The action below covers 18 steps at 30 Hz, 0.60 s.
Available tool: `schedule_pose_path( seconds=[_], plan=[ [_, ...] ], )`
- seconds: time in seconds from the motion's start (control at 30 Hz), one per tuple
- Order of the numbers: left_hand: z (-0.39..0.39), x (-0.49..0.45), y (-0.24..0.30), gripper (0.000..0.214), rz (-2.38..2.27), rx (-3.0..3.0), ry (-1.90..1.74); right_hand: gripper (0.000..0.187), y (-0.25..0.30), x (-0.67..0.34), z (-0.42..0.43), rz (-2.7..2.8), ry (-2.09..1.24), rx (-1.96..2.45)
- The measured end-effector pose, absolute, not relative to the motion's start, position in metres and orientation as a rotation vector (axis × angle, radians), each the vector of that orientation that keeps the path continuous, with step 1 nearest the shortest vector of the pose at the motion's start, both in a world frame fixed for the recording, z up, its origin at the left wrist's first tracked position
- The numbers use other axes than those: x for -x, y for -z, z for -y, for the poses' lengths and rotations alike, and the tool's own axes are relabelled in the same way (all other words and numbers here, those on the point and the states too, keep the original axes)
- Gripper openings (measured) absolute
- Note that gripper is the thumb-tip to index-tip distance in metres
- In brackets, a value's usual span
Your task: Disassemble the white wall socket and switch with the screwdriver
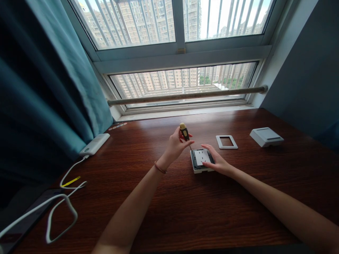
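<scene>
The left hand (177, 144) is closed around a screwdriver (184, 132), its tip at the far left corner of a socket (200, 157). The right hand (219, 163) is clamped on the socket's right side, thumb over the face. The socket sits on the desk (169, 218), well in from the near edge. Toward the far right corner lie a frame (219, 142) and, right of it, a box (266, 137).

The left arm (143, 204) slants up to a left hand (175, 144) closed in a raised grip, its thumb (188, 143) pointing right, while the right arm (270, 197) reaches in from the lower right, its right hand (219, 163) lower, thumb parted from the fingers (209, 148).
</scene>
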<state>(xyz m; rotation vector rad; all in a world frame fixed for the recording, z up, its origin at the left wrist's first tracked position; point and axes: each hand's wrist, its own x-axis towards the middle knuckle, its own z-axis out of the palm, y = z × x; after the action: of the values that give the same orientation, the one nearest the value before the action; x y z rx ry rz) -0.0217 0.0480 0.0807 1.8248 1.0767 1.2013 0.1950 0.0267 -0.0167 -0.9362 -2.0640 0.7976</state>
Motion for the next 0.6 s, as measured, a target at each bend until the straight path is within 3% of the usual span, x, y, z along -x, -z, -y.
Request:
schedule_pose_path(
  seconds=[0.27,0.5,0.6],
  plan=[
    [-0.047,0.026,-0.087,0.056,-0.674,-1.594,-0.987,0.068,0.015,-0.195,-0.026,2.071,-0.796,0.938],
    [-0.043,0.016,-0.082,0.055,-1.062,-1.886,-1.182,0.068,0.014,-0.195,-0.025,2.074,-0.804,0.944],
    [-0.044,0.016,-0.079,0.051,-0.902,-1.831,-1.123,0.067,0.014,-0.195,-0.025,2.072,-0.804,0.946]
  ],
)
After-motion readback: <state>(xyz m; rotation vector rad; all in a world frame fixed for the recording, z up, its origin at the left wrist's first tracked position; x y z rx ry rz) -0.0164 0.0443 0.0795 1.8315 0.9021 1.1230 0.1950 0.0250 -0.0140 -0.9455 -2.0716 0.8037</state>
